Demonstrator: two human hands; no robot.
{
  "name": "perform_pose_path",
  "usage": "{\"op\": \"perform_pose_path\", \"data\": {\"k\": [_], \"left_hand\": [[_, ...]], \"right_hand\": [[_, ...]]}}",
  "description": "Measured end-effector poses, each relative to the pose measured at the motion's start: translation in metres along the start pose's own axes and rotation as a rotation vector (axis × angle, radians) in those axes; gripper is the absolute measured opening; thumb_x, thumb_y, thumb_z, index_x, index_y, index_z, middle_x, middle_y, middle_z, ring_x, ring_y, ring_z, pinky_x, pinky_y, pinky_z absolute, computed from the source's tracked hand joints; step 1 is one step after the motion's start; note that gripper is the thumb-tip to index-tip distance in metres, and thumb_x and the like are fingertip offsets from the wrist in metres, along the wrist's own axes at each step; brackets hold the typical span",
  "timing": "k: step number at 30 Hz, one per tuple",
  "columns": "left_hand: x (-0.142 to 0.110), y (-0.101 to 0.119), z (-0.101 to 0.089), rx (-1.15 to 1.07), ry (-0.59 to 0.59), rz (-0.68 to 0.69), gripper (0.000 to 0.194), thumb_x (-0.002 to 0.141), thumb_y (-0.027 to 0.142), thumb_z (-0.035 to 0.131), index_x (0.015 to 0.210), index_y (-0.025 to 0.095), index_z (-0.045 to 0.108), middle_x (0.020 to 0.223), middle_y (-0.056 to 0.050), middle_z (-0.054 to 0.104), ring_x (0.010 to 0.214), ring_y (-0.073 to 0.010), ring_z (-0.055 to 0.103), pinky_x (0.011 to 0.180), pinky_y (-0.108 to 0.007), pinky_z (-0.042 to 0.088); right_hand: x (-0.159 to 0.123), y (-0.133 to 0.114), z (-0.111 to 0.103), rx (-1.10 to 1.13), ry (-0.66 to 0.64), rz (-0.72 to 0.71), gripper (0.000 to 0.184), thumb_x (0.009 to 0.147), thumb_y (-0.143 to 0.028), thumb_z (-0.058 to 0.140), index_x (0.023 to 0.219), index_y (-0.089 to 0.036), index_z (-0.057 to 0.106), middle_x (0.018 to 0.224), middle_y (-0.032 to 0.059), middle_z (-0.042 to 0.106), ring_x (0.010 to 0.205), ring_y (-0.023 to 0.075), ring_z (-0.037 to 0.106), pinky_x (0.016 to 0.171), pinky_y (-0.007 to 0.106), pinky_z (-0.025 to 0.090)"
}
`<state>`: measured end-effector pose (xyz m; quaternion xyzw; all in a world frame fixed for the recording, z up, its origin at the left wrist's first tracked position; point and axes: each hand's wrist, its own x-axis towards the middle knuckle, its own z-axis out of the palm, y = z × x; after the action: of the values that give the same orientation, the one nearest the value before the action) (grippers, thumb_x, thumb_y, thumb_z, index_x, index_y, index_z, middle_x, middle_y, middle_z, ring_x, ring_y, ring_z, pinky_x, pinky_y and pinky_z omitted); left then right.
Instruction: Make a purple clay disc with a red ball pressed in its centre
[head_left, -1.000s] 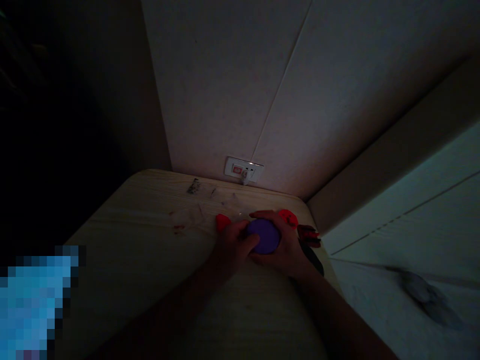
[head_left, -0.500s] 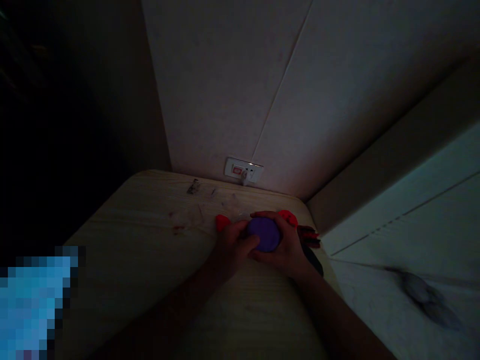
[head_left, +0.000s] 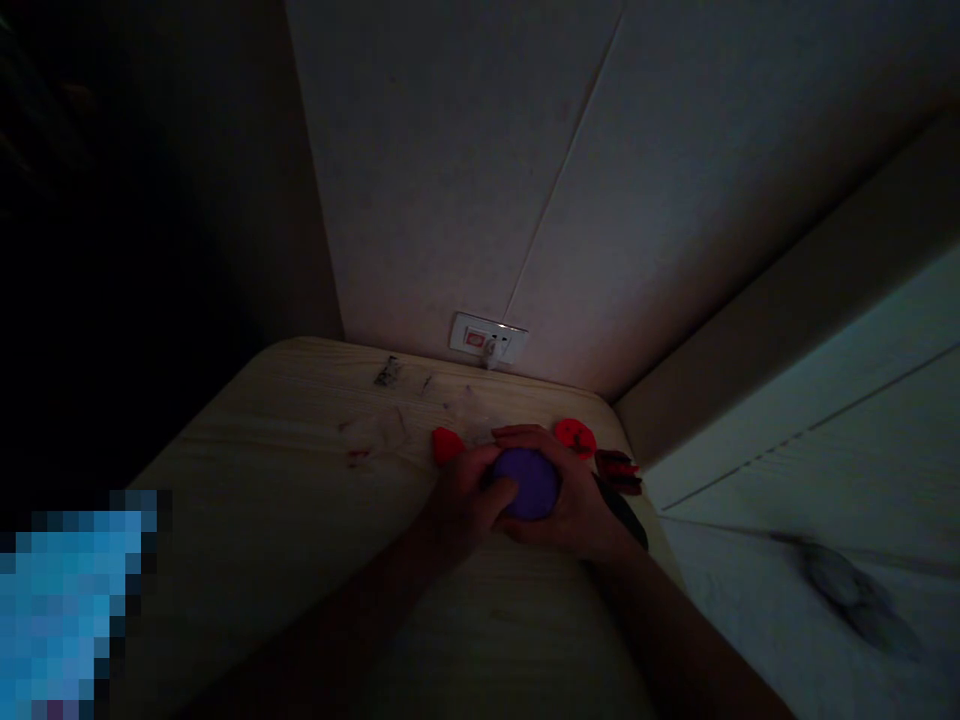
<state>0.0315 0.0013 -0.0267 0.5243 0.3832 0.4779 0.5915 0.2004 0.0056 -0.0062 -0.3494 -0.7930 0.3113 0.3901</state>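
A round, flat purple disc (head_left: 529,486), smooth like modelling clay, is between my two hands, just above the wooden tabletop. My left hand (head_left: 469,500) grips its left side, the thumb lying across the top face. My right hand (head_left: 574,500) curves around the far, right and near edges with bent fingers. Beyond my left hand lies a small red piece (head_left: 447,445), partly covered by the fingers. To the right of my right hand sit a round red piece with dark marks (head_left: 575,438) and a dark red, ridged object (head_left: 619,471). A black object (head_left: 624,515) is partly hidden by my right wrist.
The wooden table (head_left: 262,480) carries dark and reddish stains. Behind it, a wall socket (head_left: 489,340) with a plug in it is close to the back edge. A pale wooden panel (head_left: 825,420) borders the right side. The light is dim.
Both hands have come slightly nearer with the purple disc, still holding it. More of the round red piece now shows behind my right hand.
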Motion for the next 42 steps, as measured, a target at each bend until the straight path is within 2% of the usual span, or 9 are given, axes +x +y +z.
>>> {"op": "perform_pose_path", "data": {"k": [4,10,15,17,21,24,28,36,42], "left_hand": [[0.001,0.0,-0.001,-0.056,-0.04,-0.032,0.023,0.074,0.036,0.069,0.084,0.016,0.066,0.071,0.0,0.059,0.067,-0.0162,0.054,0.061,-0.027,0.042],[0.004,0.0,0.001,-0.121,0.017,-0.076,0.023,0.075,0.037,0.07,0.078,0.017,0.061,0.064,0.002,0.055,0.056,-0.0121,0.05,0.051,-0.024,0.037],[0.0,0.0,-0.001,-0.115,0.035,-0.028,0.03,0.082,0.048,0.065,0.082,0.018,0.061,0.054,0.005,0.052,0.046,-0.0121,0.046,0.044,-0.024,0.035],[-0.002,0.003,-0.005,-0.074,0.148,0.031,0.03,0.089,0.048,0.058,0.09,0.018,0.064,0.053,0.005,0.051,0.045,-0.0122,0.043,0.043,-0.024,0.032],[0.0,0.017,-0.02,0.057,0.556,0.192,0.017,0.092,0.034,0.053,0.096,0.022,0.064,0.059,0.006,0.047,0.052,-0.0121,0.043,0.049,-0.023,0.033],[0.008,0.024,-0.033,0.237,0.665,0.193,0.012,0.086,0.025,0.057,0.095,0.022,0.063,0.067,0.005,0.054,0.059,-0.0134,0.05,0.057,-0.024,0.039],[0.015,0.026,-0.042,0.506,0.604,0.146,0.019,0.081,0.019,0.057,0.098,0.021,0.064,0.084,0.0,0.064,0.073,-0.0173,0.06,0.07,-0.029,0.047],[0.01,0.033,-0.049,1.127,0.22,0.088,0.041,0.086,0.023,0.059,0.125,0.012,0.065,0.127,-0.018,0.065,0.115,-0.0316,0.064,0.103,-0.043,0.048],[0.008,0.028,-0.063,1.266,-0.045,0.098,0.036,0.089,0.024,0.059,0.122,0.013,0.069,0.12,-0.017,0.068,0.112,-0.0326,0.064,0.102,-0.046,0.049]], "right_hand": [[-0.003,0.004,0.003,-0.009,0.146,0.072,0.066,0.067,-0.031,0.092,0.125,-0.027,0.062,0.126,0.0096,0.068,0.113,0.0293,0.068,0.095,0.042,0.058],[-0.004,0.012,0.005,0.137,0.218,0.119,0.102,0.062,-0.042,0.097,0.148,-0.028,0.043,0.138,0.013,0.061,0.122,0.0303,0.064,0.1,0.044,0.057],[-0.005,0.022,0.007,0.119,0.275,0.09,0.08,0.068,-0.034,0.095,0.136,-0.029,0.055,0.132,0.0104,0.061,0.122,0.0288,0.063,0.103,0.043,0.056],[-0.005,0.026,0.007,0.083,0.292,0.068,0.073,0.07,-0.033,0.093,0.134,-0.029,0.056,0.133,0.0106,0.061,0.122,0.0292,0.063,0.102,0.044,0.056],[-0.005,0.031,0.007,-0.047,0.296,0.082,0.074,0.074,-0.032,0.089,0.138,-0.028,0.053,0.14,0.012,0.059,0.126,0.0315,0.062,0.105,0.049,0.054],[-0.004,0.031,0.005,-0.134,0.262,0.112,0.074,0.075,-0.03,0.084,0.141,-0.025,0.052,0.141,0.0137,0.06,0.126,0.0328,0.061,0.105,0.052,0.052],[-0.002,0.029,0.006,-0.217,0.233,0.166,0.069,0.077,-0.028,0.077,0.14,-0.02,0.05,0.134,0.0155,0.064,0.117,0.0323,0.065,0.101,0.052,0.053],[0.002,0.02,0.014,-0.429,0.092,0.154,0.059,0.078,-0.032,0.076,0.131,-0.013,0.059,0.123,0.0185,0.064,0.115,0.0352,0.062,0.101,0.054,0.052],[0.001,0.021,0.016,-0.476,0.012,0.118,0.064,0.082,-0.032,0.076,0.139,-0.011,0.057,0.125,0.02,0.062,0.116,0.0355,0.06,0.103,0.054,0.051]]}}
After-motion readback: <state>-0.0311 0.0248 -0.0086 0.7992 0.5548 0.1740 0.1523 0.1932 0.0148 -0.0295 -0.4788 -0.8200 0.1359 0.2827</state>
